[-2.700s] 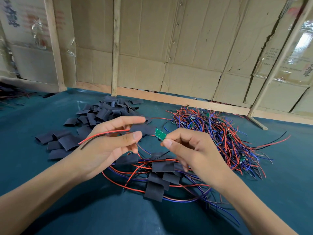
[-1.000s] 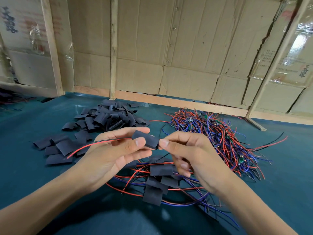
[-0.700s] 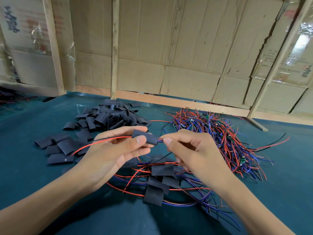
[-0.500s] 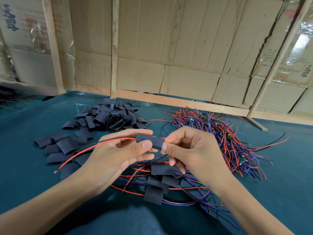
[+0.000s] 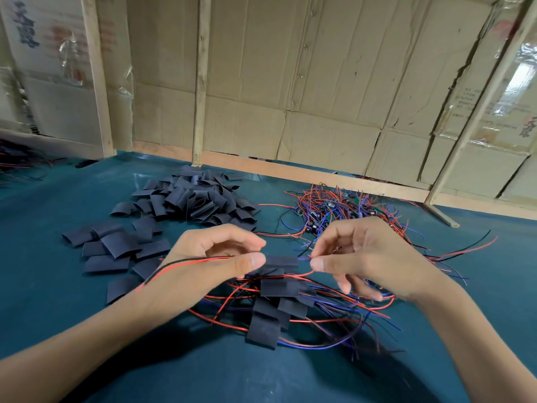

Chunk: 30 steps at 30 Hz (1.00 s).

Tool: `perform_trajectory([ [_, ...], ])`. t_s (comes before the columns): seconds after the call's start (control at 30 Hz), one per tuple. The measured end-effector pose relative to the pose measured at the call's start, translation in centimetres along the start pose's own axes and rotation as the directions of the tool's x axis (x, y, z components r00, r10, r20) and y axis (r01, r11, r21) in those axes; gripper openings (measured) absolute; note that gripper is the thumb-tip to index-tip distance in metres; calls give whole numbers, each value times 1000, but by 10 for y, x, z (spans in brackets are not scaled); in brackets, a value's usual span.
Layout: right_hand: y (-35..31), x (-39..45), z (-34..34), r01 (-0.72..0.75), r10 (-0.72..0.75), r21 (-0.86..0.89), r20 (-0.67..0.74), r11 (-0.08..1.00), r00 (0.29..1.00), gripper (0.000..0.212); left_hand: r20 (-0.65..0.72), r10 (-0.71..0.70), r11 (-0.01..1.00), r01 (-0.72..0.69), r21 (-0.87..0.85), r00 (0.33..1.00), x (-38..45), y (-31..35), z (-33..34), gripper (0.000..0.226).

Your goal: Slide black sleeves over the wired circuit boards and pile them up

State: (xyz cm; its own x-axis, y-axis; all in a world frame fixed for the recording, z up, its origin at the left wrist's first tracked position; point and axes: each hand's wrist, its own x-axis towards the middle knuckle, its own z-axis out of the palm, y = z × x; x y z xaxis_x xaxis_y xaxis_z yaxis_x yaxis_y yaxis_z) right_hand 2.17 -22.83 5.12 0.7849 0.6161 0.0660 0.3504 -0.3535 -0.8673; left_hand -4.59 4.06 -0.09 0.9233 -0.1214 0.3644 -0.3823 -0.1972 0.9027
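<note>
over teal table (image 5: 72, 330), right hand (image 5: 374, 257) has left sleeve (image 5: 280, 261).

Black sleeve (image 5: 282, 261) level over its board, red-black wires (image 5: 186, 261) trailing left.

The green circuit board that stuck out bare 2.7 s ago is now hidden inside the flat black sleeve (image 5: 281, 261). The right hand (image 5: 366, 257) has let go of the sleeve's end and drawn away, now pinching thin wires beside it, while the left hand (image 5: 212, 263) has slid to its other end.
</note>
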Motion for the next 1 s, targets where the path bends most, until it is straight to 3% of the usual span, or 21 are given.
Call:
perform_trajectory([
  [0.07,1,-3,-7,-56,63,-92,73,994,995,14,9,17,996,-18,86,1000,3,-5,-4,26],
  [0.17,7,-7,-15,-52,55,-138,17,989,998,33,98,-24,961,-4,276,995,10,-2,-22,54],
  [0.23,18,-4,-22,-31,-14,-223,-200,974,980,38,197,-123,924,41,380,973,11,4,-41,72],
  [0.27,25,-1,-27,-23,-73,-263,-350,965,934,37,237,-177,887,50,459,955,12,5,-53,77],
  [0.33,42,6,-34,-30,-196,-345,-601,938,775,32,254,-271,777,56,627,928,13,2,-76,77],
  [0.4,57,12,-35,-84,-272,-450,-666,889,695,20,121,-259,690,96,717,958,20,-2,-100,64],
  [0.43,64,13,-34,-113,-280,-502,-640,857,716,11,65,-242,696,126,707,968,26,-5,-112,66],
  [0.5,80,18,-31,-194,-223,-617,-532,762,817,23,-51,-194,752,182,633,980,39,-13,-129,74],
  [0.57,91,22,-27,-291,-122,-731,-454,617,882,34,-221,-121,770,232,594,968,51,-30,-137,54],
  [0.6,94,25,-25,-320,-98,-756,-449,571,888,35,-291,-118,709,286,645,949,56,-44,-139,38],
  [0.67,96,28,-23,-346,-91,-741,-478,576,873,32,-372,-185,441,415,795,909,53,-70,-138,48],
  [0.7,95,29,-22,-355,-93,-730,-495,584,864,29,-393,-199,380,440,813,898,50,-80,-136,53],
  [0.83,93,30,-17,-346,-146,-672,-562,655,814,18,-436,-87,532,412,740,896,50,-96,-142,40],
  [0.9,91,26,-16,-315,-241,-654,-615,688,751,10,-444,-74,510,416,753,893,51,-99,-141,34],
  [1.0,89,21,-17,-255,-351,-622,-681,741,643,16,-460,-93,369,459,808,883,54,-100,-139,38],
])
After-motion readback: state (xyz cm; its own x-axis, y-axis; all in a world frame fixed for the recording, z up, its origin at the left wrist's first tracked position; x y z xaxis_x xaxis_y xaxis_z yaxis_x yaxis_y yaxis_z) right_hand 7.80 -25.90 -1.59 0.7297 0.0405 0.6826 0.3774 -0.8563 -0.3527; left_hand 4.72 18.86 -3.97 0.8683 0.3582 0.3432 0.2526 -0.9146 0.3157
